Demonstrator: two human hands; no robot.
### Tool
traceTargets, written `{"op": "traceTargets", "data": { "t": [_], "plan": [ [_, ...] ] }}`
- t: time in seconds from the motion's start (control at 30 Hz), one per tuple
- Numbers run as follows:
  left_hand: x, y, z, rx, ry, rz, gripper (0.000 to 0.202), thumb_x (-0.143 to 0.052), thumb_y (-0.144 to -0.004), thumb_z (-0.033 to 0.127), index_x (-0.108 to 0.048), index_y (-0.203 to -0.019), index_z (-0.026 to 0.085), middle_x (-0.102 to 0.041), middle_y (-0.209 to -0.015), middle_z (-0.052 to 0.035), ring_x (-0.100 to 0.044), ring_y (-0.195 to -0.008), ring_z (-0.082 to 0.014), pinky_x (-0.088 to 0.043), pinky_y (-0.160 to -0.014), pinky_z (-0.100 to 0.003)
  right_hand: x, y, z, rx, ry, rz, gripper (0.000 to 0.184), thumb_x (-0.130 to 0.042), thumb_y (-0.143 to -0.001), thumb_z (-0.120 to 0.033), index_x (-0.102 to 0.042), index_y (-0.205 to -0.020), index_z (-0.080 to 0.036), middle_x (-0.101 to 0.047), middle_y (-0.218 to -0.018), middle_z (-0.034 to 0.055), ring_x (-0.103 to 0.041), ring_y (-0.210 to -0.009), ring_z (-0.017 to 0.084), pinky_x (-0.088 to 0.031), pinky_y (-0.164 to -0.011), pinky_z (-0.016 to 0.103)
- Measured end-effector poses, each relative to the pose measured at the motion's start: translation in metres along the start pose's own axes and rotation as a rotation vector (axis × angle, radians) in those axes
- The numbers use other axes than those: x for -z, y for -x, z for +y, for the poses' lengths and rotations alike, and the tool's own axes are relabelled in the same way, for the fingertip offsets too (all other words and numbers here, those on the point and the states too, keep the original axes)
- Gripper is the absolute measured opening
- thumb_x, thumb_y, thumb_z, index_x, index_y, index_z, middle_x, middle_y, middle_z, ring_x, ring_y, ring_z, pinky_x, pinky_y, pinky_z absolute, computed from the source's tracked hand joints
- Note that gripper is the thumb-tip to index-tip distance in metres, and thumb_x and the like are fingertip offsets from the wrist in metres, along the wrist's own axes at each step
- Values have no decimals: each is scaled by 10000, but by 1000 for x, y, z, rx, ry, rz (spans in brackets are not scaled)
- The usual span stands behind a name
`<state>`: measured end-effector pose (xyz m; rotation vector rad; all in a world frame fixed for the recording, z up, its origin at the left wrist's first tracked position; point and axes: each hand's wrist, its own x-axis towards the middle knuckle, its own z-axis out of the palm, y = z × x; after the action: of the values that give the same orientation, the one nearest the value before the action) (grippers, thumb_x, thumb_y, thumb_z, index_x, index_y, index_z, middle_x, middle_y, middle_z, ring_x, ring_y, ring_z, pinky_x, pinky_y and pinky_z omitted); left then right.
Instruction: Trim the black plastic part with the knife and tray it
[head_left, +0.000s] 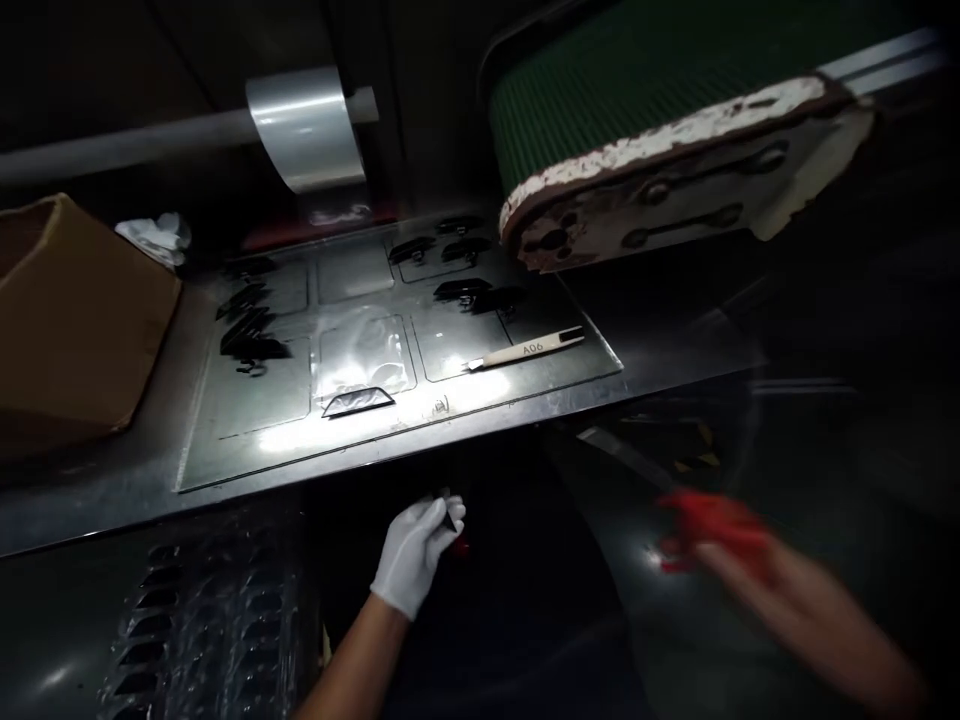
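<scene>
My left hand [417, 552], in a white glove, is closed below the table's front edge. Its fingertips pinch a small dark piece [451, 520], mostly hidden by the glove. Off to the right, my right hand [731, 545] is smeared by motion and wrapped round a red-handled tool [694, 510]. A long pale shaft points from it up and left; its exact kind is too blurred to tell. Nearest on the table lies a dark trapezoid piece [358, 402]. Several similar black pieces [255, 335] lie at the left, and more [480, 295] farther back.
A clear sheet [247, 455] with outlined rectangles covers the metal table. On it rests a pale tool marked A06 [525, 350]. A cardboard box [82, 340] stands left, a film roll [307, 130] behind, a green conveyor [637, 100] overhead right. Clear trays [206, 620] hold dark pieces lower left.
</scene>
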<state>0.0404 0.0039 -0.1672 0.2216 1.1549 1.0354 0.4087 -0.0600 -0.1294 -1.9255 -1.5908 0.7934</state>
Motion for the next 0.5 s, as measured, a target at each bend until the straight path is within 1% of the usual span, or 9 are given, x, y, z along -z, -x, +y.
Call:
{"op": "traceTargets", "data": {
  "t": [0.03, 0.07, 0.1, 0.13, 0.2, 0.27, 0.37, 0.43, 0.5],
  "plan": [
    [6, -16, -11, 47, -7, 31, 174, -761, -867, 158, -716, -1017, 83, -770, -1003, -126, -745, -936, -221, -629, -801, -329, -7, 11, -9, 28, 58, -206, 357, -522, -960, -572, -669, -1234, -397, -782, -972, 107, -752, -824, 336, -566, -659, 463],
    [11, -29, -21, 90, -13, 51, 150, -739, -886, 157, -708, -1021, 97, -766, -997, -99, -742, -927, -210, -635, -793, -342, -17, 18, -20, 39, 111, -390, 351, -514, -970, -557, -676, -1217, -368, -777, -910, 75, -746, -817, 325, -564, -677, 452],
    [15, -40, -29, 125, -19, 64, 139, -720, -903, 163, -701, -1030, 109, -760, -1001, -80, -739, -922, -203, -640, -787, -354, -28, 21, -32, 43, 177, -494, 368, -470, -993, -540, -663, -1224, -328, -763, -860, 57, -734, -780, 312, -548, -662, 434],
    [18, -47, -34, 153, -24, 72, 142, -707, -916, 176, -694, -1045, 118, -753, -1015, -71, -736, -921, -200, -643, -782, -363, -39, 20, -44, 40, 246, -536, 394, -421, -1015, -525, -650, -1221, -280, -745, -817, 51, -719, -738, 296, -528, -645, 407],
    [22, -55, -39, 191, -33, 77, 160, -701, -925, 198, -687, -1063, 118, -742, -1042, -77, -730, -929, -202, -645, -776, -363, -55, 11, -62, 19, 328, -544, 413, -378, -1035, -509, -630, -1196, -224, -726, -792, 46, -700, -705, 269, -490, -632, 355],
    [26, -57, -38, 222, -47, 61, 178, -698, -928, 202, -681, -1082, 113, -734, -1067, -84, -726, -942, -204, -646, -773, -358, -60, -1, -70, 8, 341, -550, 396, -418, -1022, -523, -630, -1168, -222, -728, -820, 41, -699, -732, 251, -466, -644, 317],
    [34, -56, -37, 289, -101, -11, 179, -700, -922, 182, -681, -1087, 115, -727, -1074, -80, -722, -932, -198, -644, -761, -349, -53, -9, -72, -13, 349, -547, 412, -450, -1002, -547, -626, -1190, -226, -724, -845, 43, -686, -747, 247, -432, -632, 296],
    [39, -56, -39, 325, -151, -56, 172, -708, -913, 168, -683, -1075, 117, -724, -1056, -70, -716, -892, -184, -639, -736, -334, -46, -6, -72, -30, 346, -549, 425, -457, -994, -566, -633, -1191, -233, -711, -826, 33, -668, -717, 237, -411, -607, 285],
    [42, -55, -42, 328, -187, -79, 165, -708, -913, 169, -683, -1070, 122, -721, -1043, -62, -708, -858, -172, -634, -716, -321, -42, 1, -74, -39, 326, -551, 417, -475, -981, -581, -651, -1154, -246, -694, -789, 15, -648, -676, 222, -391, -582, 275]
  ]
}}
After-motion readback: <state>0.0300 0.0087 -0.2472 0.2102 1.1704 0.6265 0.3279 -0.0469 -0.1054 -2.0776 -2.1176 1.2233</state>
